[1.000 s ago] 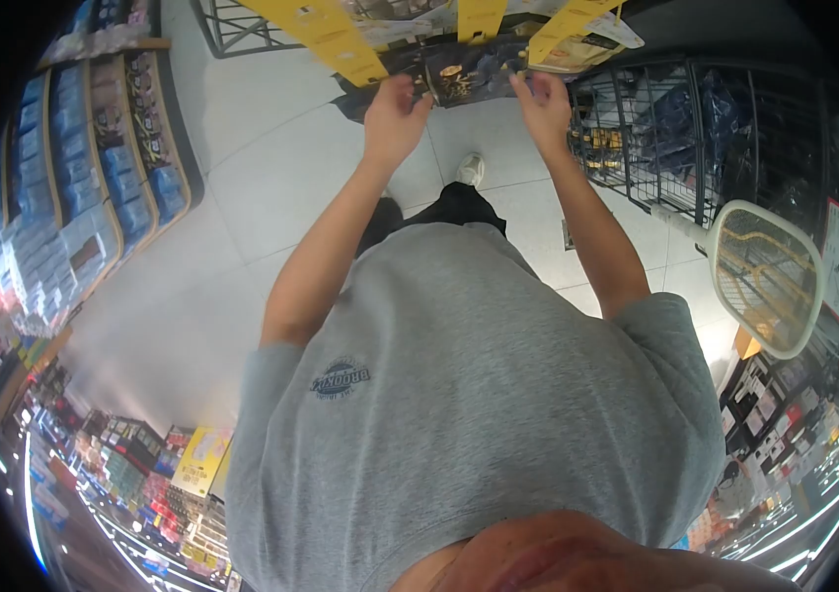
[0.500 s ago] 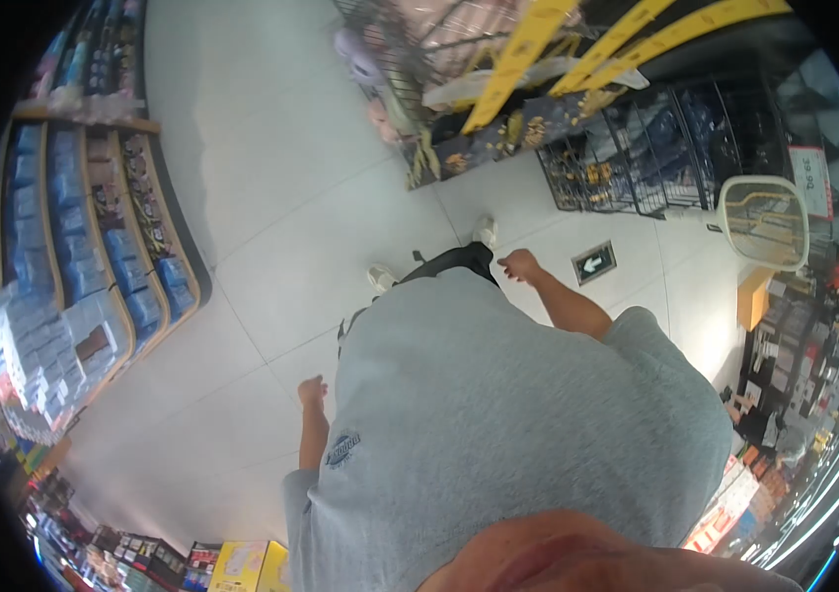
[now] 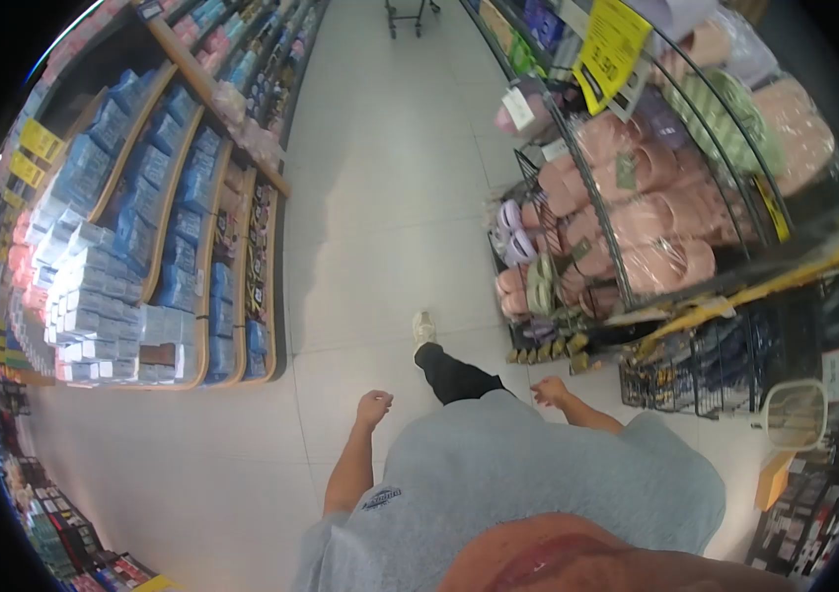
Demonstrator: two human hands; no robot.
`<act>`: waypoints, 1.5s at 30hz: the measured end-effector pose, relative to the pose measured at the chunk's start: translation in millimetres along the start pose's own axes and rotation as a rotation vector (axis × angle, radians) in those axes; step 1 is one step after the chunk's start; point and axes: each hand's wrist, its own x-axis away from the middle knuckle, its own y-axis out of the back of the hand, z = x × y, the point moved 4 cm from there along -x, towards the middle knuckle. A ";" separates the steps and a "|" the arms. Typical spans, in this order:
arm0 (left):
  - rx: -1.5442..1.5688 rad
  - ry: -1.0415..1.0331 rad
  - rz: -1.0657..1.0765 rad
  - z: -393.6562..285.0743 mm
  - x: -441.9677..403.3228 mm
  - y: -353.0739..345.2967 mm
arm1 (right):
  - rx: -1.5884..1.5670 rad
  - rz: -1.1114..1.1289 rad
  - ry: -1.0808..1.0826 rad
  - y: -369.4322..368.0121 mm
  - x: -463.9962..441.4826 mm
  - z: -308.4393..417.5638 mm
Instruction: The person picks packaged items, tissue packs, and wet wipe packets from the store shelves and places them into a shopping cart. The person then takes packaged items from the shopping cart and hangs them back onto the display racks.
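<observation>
My left hand (image 3: 373, 408) hangs over the pale tiled floor (image 3: 365, 286), left of my body. Its fingers are loosely bent and a little apart, and nothing shows in it. On the other side my right hand (image 3: 550, 392) is also empty, with its fingers slightly curled and apart. It is nearest to the rack of pink slippers (image 3: 637, 222), without touching it. Between the hands are my grey T-shirt (image 3: 528, 464), one black trouser leg (image 3: 459, 377) and a light shoe (image 3: 424, 328).
Left stands a curved shelf (image 3: 204, 286) stocked with blue packs (image 3: 178, 247). Right are a wire basket (image 3: 681, 390), a white-framed racket-like thing (image 3: 795, 414) and a yellow price sign (image 3: 610, 54). A wheeled cart (image 3: 408, 18) stands far down the aisle.
My view has turned rightward and lifted along the aisle. The left hand has swung forward, and the slipper rack shows more fully. One shoe is now visible where two were before.
</observation>
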 end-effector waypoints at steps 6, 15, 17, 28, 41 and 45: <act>-0.054 -0.165 -0.083 -70.3 -118.2 87.0 | 0.348 0.140 0.185 -24.0 -118.3 118.3; -0.073 0.289 -0.274 -167.4 -210.2 254.3 | 0.122 0.049 0.497 -4.3 -204.2 550.8; 0.254 0.258 -0.350 -199.7 -234.0 258.9 | 0.030 0.026 0.591 6.4 -207.2 628.6; -0.304 0.308 0.224 -251.2 -480.5 260.9 | 0.178 -0.071 0.098 118.7 -323.2 769.6; -0.078 -0.376 -0.114 -911.3 -906.9 339.9 | -0.325 -0.132 -0.153 185.5 -424.0 927.4; -0.214 -0.566 -0.023 -1023.1 -980.4 295.2 | 0.078 0.010 0.028 174.0 -563.1 918.3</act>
